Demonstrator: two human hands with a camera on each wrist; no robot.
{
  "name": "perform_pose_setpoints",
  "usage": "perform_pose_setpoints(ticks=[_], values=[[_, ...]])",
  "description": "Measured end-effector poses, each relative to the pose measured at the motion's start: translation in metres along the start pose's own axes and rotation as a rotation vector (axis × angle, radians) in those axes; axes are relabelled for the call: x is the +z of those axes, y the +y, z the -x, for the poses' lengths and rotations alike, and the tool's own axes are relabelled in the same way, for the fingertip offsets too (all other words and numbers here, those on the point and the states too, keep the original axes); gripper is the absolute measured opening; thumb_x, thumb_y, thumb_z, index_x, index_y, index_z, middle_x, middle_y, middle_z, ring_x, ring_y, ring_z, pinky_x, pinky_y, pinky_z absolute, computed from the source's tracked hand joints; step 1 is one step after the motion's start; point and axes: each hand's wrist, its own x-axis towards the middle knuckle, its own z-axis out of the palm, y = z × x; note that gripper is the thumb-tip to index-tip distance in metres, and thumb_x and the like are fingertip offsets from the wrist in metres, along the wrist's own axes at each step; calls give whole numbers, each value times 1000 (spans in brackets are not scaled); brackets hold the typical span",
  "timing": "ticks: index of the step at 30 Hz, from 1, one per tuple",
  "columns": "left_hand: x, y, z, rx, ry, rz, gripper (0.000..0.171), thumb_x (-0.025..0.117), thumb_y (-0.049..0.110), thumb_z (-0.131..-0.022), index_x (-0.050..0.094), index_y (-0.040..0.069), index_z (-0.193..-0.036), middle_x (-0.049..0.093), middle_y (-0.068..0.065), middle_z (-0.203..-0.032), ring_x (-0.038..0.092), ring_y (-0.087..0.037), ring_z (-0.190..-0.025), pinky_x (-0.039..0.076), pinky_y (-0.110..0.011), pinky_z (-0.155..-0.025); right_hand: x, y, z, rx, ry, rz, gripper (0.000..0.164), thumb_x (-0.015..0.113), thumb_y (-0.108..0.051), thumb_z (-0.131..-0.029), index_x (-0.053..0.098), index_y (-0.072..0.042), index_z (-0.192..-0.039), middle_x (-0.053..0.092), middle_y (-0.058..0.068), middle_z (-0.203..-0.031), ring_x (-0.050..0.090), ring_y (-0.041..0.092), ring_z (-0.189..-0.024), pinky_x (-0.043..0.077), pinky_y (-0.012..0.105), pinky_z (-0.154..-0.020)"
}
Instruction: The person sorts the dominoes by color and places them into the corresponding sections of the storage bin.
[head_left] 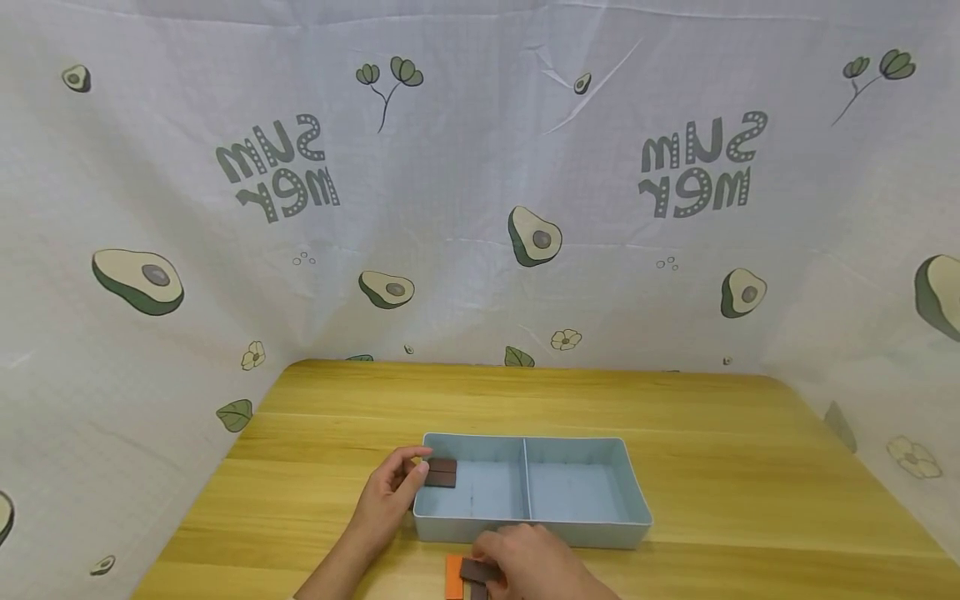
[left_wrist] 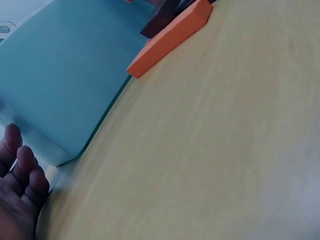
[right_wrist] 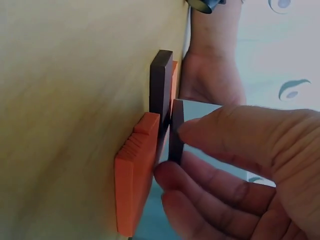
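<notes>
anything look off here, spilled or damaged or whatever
One thing: the "summer" lettering on the backdrop cloth is mirrored, running right to left, perhaps because its reverse side faces the camera. I see no spill or damage around the blue tray.

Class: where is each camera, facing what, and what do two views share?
Head: on the head, facing forward and down at the blue tray; left arm, left fingers, right fingers show.
Left wrist: on that wrist, facing tabletop and tray wall; left fingers show.
Right wrist: on that wrist, facing the pinched dark block; right fingers, left arm show.
Head and right-wrist views share that block.
</notes>
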Motion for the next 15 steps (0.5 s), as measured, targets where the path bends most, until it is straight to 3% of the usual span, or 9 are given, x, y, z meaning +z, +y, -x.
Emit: perform_pose_setpoints(ticks=[9, 15], values=[[0, 0, 0, 3, -5, 14, 22, 65, 21, -101, 69, 16, -121, 54, 0, -85, 50, -8, -70, 43, -22, -65, -6, 1, 2, -142, 45, -114, 19, 78, -8, -86, 74, -19, -101, 64, -20, -86, 49, -8, -72, 45, 13, -66], [0, 0, 0, 5, -5, 19, 22, 65, 21, -101, 69, 15, -121, 54, 0, -84, 49, -8, -70, 42, -22, -64, -17, 0, 6, -195, 62, -316, 16, 75, -11, -92, 73, -17, -106, 71, -16, -99, 59, -9, -83, 52, 15, -73]])
